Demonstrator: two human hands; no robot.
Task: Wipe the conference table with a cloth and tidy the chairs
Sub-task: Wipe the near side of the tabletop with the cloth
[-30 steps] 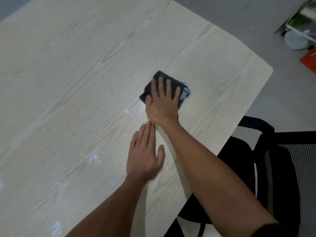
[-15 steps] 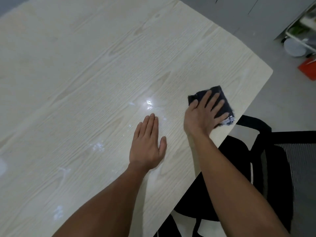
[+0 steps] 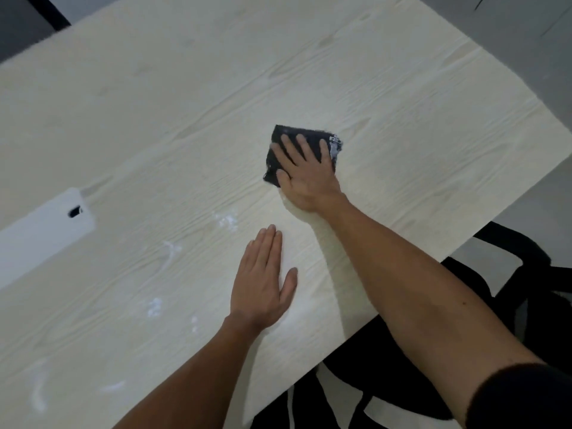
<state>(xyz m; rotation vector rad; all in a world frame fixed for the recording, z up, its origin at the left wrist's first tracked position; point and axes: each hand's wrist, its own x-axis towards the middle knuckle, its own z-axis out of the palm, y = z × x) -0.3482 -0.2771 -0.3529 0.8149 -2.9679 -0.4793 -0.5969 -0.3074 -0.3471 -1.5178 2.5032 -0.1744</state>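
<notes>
A dark folded cloth (image 3: 289,136) lies flat on the pale wood-grain conference table (image 3: 154,103), near its right end. My right hand (image 3: 305,174) presses down on the cloth with fingers spread, covering most of it. My left hand (image 3: 263,283) rests palm-down and flat on the tabletop, nearer to me and holding nothing. A black office chair (image 3: 507,274) stands at the table's near right edge, partly tucked under it and partly hidden by my right arm.
White smears and wet streaks (image 3: 227,219) mark the tabletop left of my hands. A white cable-port cover (image 3: 46,230) with a small dark slot sits in the table at the left. Grey floor (image 3: 510,41) lies beyond the table's right end.
My right hand has slid the cloth from the table's near right edge back toward the middle. The view has shifted left, bringing the white cover into sight. My left hand stays flat.
</notes>
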